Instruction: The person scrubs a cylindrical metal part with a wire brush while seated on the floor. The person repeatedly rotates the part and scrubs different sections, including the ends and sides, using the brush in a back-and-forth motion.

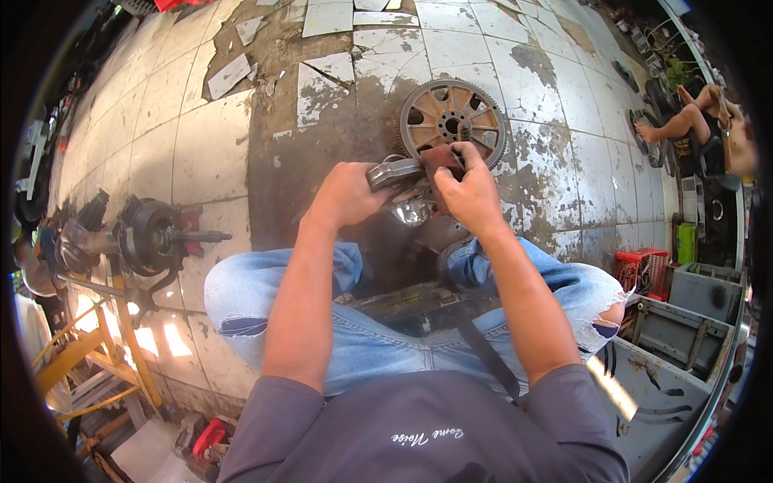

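My left hand [350,193] is closed around one end of a grey metal part [395,173], whose exact kind I cannot tell. My right hand [468,190] pinches a reddish-brown sheet [439,163], perhaps sandpaper, against the other end of that part. Just beyond my hands a rusty flywheel with a toothed ring gear [416,96] lies flat on the tiled floor. Below the held part, a shiny metal piece [414,211] shows between my legs, partly hidden by my hands.
Broken tiles [229,76] lie ahead. An axle assembly with a brake drum [148,235] stands at left by a yellow metal frame [115,356]. Grey metal bins [658,374] and a red plastic crate [643,268] are at right. Another person [694,121] sits at the far right.
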Motion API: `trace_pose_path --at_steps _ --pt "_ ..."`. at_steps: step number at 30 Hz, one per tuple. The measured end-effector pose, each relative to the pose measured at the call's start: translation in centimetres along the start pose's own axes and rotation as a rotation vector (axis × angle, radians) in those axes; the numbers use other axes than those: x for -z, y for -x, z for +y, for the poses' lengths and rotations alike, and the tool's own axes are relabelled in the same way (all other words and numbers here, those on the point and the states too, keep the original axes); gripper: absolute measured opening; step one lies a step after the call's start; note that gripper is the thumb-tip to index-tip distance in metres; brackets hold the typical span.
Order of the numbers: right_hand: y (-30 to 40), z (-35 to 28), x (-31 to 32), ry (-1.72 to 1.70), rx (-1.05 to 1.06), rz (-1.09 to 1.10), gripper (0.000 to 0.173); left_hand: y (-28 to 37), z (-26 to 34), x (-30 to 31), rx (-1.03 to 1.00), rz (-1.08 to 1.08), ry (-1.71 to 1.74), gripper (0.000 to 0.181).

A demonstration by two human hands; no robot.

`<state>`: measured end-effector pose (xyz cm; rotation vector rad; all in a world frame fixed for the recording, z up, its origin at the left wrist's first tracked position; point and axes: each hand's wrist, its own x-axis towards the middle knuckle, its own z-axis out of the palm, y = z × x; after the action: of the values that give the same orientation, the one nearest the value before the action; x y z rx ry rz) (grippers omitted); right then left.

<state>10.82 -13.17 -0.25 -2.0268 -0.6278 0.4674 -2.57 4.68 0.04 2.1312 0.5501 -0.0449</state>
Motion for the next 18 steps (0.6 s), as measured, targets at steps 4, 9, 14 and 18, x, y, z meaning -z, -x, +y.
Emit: trace_pose_path --at_steps 4,9,14,18 --pt "0.3 -1.8 0.0 0.072 -0.001 -0.071 0.041 0.1 0.2 0.3 0.014 -0.019 -0.017 0.031" --pt "-0.8 1.0 -0.2 -0.002 0.074 0.091 0.055 0.0 0.0 0.1 -0.068 0.004 -0.007 0.031" --pt "-1.0 -0.1 0.3 -0.003 -0.047 0.009 0.052 -0.2 -0.7 0.0 -0.055 -0.011 -0.040 0.031" --pt "-0.4 -0.8 0.6 0.037 0.003 -0.051 0.048 -0.2 -0.8 0.0 -0.065 -0.007 -0.027 0.031"
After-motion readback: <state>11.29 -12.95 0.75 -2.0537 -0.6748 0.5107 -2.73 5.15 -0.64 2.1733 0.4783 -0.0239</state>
